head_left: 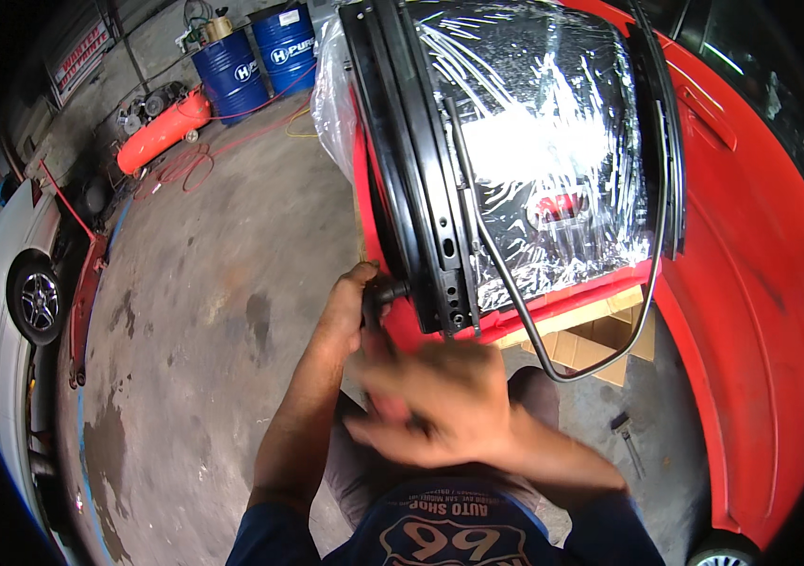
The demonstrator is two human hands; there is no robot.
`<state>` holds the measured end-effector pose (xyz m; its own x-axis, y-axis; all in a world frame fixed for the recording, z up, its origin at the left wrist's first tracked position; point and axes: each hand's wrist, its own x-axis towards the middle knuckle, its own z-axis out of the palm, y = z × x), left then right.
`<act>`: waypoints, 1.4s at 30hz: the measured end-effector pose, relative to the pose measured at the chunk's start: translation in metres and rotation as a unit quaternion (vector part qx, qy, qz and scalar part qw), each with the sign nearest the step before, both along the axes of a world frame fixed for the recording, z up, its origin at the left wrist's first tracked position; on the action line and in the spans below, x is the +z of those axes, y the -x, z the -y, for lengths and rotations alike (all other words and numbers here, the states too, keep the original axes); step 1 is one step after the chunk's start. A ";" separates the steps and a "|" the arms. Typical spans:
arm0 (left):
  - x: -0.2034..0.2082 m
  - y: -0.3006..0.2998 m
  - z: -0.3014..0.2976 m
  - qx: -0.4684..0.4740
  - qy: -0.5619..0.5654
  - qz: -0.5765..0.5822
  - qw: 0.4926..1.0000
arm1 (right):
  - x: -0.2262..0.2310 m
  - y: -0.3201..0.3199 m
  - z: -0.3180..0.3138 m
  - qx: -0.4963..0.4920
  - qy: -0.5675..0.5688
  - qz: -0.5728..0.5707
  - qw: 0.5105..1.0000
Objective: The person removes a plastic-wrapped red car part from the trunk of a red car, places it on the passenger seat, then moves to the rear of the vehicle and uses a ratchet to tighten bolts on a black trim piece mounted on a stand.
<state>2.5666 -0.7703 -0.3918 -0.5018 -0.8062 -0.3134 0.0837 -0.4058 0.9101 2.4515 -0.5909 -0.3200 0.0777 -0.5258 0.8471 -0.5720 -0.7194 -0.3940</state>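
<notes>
In front of me lies a plastic-wrapped car seat (515,85), its underside up, with black metal rails (416,179) along both sides. A bent metal bar (506,269) runs between the rails and loops out toward me. At the near end of the left rail, my left hand (338,316) is closed around the head of a dark socket wrench (383,291), which points at the rail's outer side. My right hand (444,401) is just below the wrench, smeared by motion. Its fingers are too blurred to show whether they hold the handle.
Cardboard (600,344) sits beneath the seat. To the right is a red car body (751,283), with a small brush-like tool (622,429) on the floor beside it. Leftward are a white car (6,236), red floor jack (86,302), red compressor tank (166,130) and blue drums (232,80).
</notes>
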 end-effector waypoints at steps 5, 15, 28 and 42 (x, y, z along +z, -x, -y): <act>0.003 -0.009 -0.036 -0.033 0.254 -0.166 0.952 | 0.040 -0.017 0.044 0.028 -0.038 0.107 0.993; -0.018 0.003 0.010 -0.011 0.313 0.092 0.945 | -0.106 -0.006 -0.074 0.085 -0.234 0.086 0.965; 0.016 0.003 -0.009 0.015 0.025 -0.063 0.998 | 0.058 0.017 0.059 -0.090 0.128 0.046 0.987; -0.014 0.007 0.006 0.042 0.263 0.103 0.958 | -0.136 0.001 -0.044 -0.007 -0.014 -0.171 0.985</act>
<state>2.5595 -0.7759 -0.4056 -0.3986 -0.9150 0.0620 -0.1067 0.1134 0.9878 2.4504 -0.5470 -0.4563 0.3490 -0.5514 0.7577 -0.6848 -0.7020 -0.1955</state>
